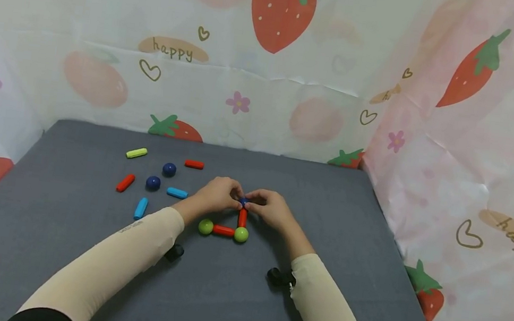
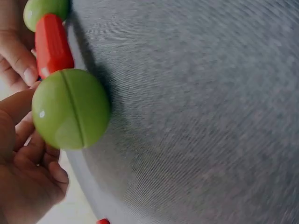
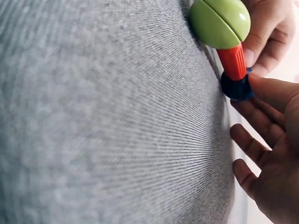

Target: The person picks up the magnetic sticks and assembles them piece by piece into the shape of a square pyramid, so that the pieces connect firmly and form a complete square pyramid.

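Observation:
Two green balls and two red rods form an L on the grey table [image 1: 230, 296]. One red rod [image 1: 224, 230] joins the left green ball [image 1: 205, 227] to the corner green ball [image 1: 241, 234]. From that corner, a second red rod [image 1: 242, 217] runs away from me to a blue ball [image 3: 236, 87]. My right hand [image 1: 275, 210] pinches this blue ball between thumb and forefinger, its other fingers spread loosely in the right wrist view. On the opposite side, my left hand [image 1: 218, 194] pinches the ball too, its fingertips partly hidden.
Loose pieces lie to the left: two blue balls [image 1: 169, 170], two light blue rods [image 1: 177, 193], two red rods [image 1: 126, 183] and a yellow-green rod [image 1: 136, 153]. Strawberry-printed fabric [image 1: 264, 97] hangs behind the table and along its sides.

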The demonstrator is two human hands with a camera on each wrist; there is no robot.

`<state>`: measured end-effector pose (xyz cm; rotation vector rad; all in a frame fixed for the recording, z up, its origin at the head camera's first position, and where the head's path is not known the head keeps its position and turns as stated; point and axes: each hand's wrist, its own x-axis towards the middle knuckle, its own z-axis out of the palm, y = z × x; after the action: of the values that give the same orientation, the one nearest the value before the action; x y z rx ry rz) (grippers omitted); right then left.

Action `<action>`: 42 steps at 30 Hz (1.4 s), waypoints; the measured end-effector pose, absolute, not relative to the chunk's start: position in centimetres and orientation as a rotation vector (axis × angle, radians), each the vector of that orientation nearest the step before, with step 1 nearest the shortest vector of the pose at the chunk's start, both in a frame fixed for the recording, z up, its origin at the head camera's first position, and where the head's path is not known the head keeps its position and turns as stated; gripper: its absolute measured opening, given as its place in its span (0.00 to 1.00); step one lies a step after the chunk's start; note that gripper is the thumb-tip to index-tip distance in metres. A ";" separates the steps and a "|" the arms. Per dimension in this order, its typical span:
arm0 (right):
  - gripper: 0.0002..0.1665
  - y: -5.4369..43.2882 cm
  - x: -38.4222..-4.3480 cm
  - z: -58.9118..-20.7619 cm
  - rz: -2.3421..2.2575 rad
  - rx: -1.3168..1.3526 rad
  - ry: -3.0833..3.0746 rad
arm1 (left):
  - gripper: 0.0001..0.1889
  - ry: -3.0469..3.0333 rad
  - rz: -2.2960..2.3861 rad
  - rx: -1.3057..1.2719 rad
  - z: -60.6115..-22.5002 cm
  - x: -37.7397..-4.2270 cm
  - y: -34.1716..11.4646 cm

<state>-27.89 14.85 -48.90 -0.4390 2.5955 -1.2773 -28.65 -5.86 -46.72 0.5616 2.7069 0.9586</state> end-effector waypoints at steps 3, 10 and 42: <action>0.16 14.7 -27.9 -48.9 -1.264 -0.434 2.603 | 0.13 2.703 1.010 0.618 -45.8 -28.8 -6.5; 0.16 14.7 -28.1 -48.8 -1.240 -0.416 2.636 | 0.15 2.629 1.251 0.638 -41.1 -28.4 -8.2; 0.15 14.6 -27.6 -48.9 -1.216 -0.399 2.638 | 0.15 2.863 0.909 0.676 -43.2 -18.5 -21.3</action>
<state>-27.58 14.57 -48.94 -0.3993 2.6380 -1.2161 -18.48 -21.35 -43.17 0.6757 2.8630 0.9086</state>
